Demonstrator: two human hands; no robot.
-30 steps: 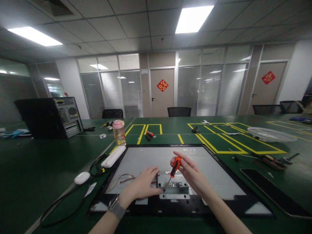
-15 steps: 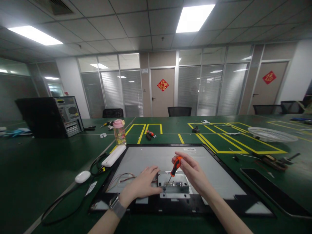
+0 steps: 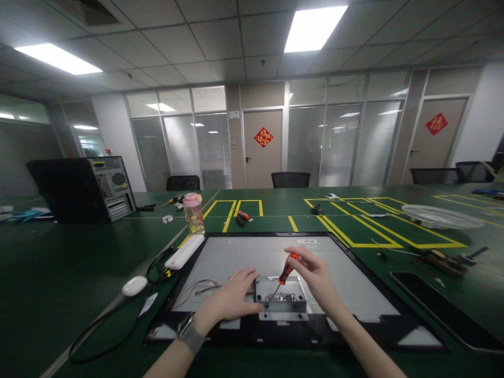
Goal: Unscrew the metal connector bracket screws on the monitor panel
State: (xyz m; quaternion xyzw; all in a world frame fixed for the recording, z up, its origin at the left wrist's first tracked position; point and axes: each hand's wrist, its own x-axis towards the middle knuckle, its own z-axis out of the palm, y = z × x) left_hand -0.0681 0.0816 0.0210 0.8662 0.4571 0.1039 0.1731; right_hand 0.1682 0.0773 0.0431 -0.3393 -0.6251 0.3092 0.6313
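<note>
A monitor panel (image 3: 338, 278) lies face down on the green table, its grey metal back up inside a black frame. Near its front edge sits a small metal circuit box (image 3: 281, 302). My right hand (image 3: 315, 278) is closed on an orange-handled screwdriver (image 3: 286, 270), its tip down on the box's left part. My left hand (image 3: 230, 299) rests with curled fingers on the panel, touching the box's left side. Thin red and white wires (image 3: 195, 287) run left of that hand.
A white bar (image 3: 184, 252), a white puck (image 3: 134, 285) and black cables (image 3: 102, 325) lie to the left. A pink-lidded bottle (image 3: 193, 213), a computer case (image 3: 84, 188), a fan grille (image 3: 441, 216), loose tools (image 3: 444, 260) and a dark flat panel (image 3: 444, 310) also stand on the table.
My right hand has tilted the screwdriver handle further right and shifted its grip slightly. The left hand stays by the box.
</note>
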